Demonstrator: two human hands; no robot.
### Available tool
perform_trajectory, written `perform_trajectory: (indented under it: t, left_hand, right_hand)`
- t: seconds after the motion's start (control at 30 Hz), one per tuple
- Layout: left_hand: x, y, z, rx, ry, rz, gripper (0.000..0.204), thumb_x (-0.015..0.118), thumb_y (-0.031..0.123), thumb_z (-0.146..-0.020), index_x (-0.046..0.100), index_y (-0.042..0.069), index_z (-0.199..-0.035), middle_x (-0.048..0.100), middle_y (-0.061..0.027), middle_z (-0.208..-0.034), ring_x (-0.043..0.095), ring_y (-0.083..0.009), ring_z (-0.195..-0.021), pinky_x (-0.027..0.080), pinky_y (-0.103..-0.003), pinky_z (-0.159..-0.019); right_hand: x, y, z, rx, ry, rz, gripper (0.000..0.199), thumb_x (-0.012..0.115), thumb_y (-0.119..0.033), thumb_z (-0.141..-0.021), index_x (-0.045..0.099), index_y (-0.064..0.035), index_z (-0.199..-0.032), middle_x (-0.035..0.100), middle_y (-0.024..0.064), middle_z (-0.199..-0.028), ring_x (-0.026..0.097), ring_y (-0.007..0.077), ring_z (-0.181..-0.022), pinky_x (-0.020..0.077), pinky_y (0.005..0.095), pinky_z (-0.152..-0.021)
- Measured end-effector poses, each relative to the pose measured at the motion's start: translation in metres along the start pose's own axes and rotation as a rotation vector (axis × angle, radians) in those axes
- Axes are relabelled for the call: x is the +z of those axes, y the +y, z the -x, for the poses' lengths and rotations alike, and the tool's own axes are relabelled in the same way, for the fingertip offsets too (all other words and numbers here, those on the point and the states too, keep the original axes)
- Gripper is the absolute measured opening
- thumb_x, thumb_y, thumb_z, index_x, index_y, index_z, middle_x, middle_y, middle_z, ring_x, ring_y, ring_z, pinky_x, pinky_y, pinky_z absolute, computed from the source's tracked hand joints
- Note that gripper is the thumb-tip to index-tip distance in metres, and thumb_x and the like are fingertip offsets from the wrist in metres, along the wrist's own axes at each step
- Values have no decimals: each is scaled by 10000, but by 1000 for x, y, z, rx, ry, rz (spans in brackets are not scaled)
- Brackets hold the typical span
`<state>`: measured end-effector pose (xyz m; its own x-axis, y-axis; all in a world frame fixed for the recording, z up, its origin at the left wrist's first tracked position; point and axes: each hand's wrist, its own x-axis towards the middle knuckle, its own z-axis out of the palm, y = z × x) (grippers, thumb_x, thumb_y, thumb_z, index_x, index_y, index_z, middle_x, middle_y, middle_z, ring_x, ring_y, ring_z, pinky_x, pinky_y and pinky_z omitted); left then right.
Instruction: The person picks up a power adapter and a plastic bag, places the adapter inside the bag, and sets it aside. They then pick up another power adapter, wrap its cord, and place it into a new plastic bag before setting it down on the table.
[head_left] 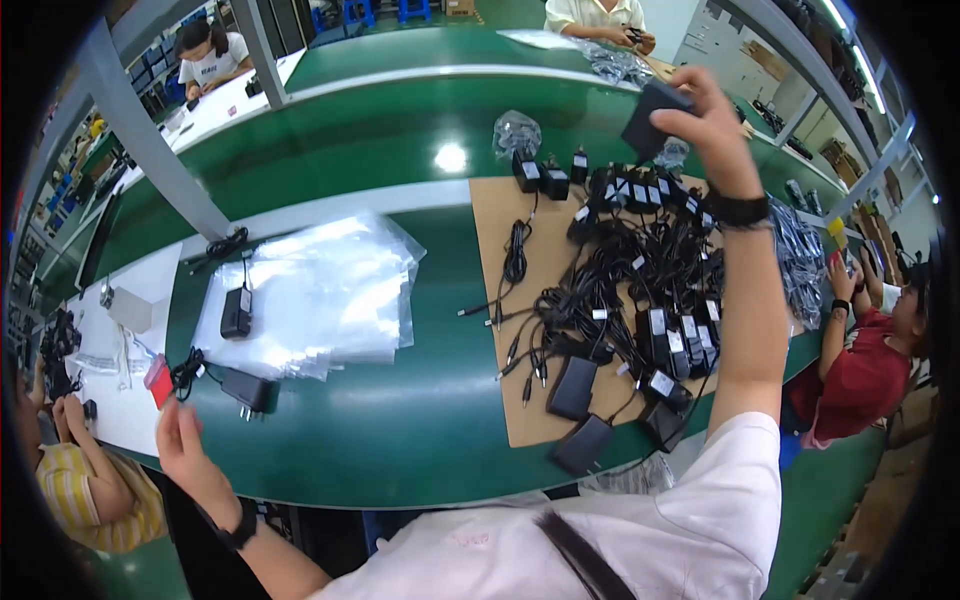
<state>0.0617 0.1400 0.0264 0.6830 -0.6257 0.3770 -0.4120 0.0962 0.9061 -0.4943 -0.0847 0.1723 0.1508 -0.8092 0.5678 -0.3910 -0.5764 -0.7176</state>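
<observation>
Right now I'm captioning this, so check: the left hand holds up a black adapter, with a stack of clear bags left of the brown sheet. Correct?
Wrong side: the head view shows the right hand holding up the black adapter. The stack of clear bags lies left of the brown sheet.

Your right hand (712, 135) is blurred and hides part of the black adapter (645, 122), and you cannot trace single strands through the tangle of black cords (640, 262). Print on the white labels (662, 382) is too small to read. The upper edge beheads your pale-shirted co-worker (588, 16); the dark rim crops the yellow-striped co-worker (85, 490).
</observation>
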Motion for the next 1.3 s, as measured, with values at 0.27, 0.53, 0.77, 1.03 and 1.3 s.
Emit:
perform_trajectory:
  t: [0.27,0.53,0.77,1.03,1.3]
  left_hand:
    - [131,112,11,414,-571,417,180,568,-30,-796,585,-34,-975,610,-91,-878,578,-137,-805,446,-236,-736]
    - [173,178,45,281,-986,740,449,576,226,-838,454,-6,-1203,567,-118,-1057,522,-185,-1028,428,-282,-804]
    - [190,202,37,86,-928,1025,220,583,163,-845,531,2,-986,604,-79,-867,593,-177,-751,489,-300,-696]
    - [184,214,14,-126,-686,1470,207,595,209,-845,568,15,-912,596,-68,-854,580,-175,-812,474,-312,-783]
    - [184,126,6,-84,-775,855,194,637,65,-752,533,13,-907,581,-58,-817,564,-143,-706,463,-270,-677]
  right_hand:
    - [-24,-102,29,-487,455,132,425,642,-108,-771,456,-64,-1152,577,69,-973,566,139,-896,452,239,-788]
    - [40,-151,32,-314,473,-404,378,589,-87,-821,413,-36,-1152,565,59,-1023,559,126,-904,451,229,-760]
    - [146,-149,42,-234,-236,-557,536,686,-176,-725,395,-59,-1161,519,94,-1028,525,171,-946,418,289,-813]
    - [220,-74,96,-1,-453,-548,835,753,-196,-691,251,-42,-1340,481,107,-1192,451,192,-1111,324,355,-941]
    - [199,-32,88,492,-7,-721,330,437,-299,-928,532,3,-1022,571,56,-733,550,106,-671,431,211,-600]
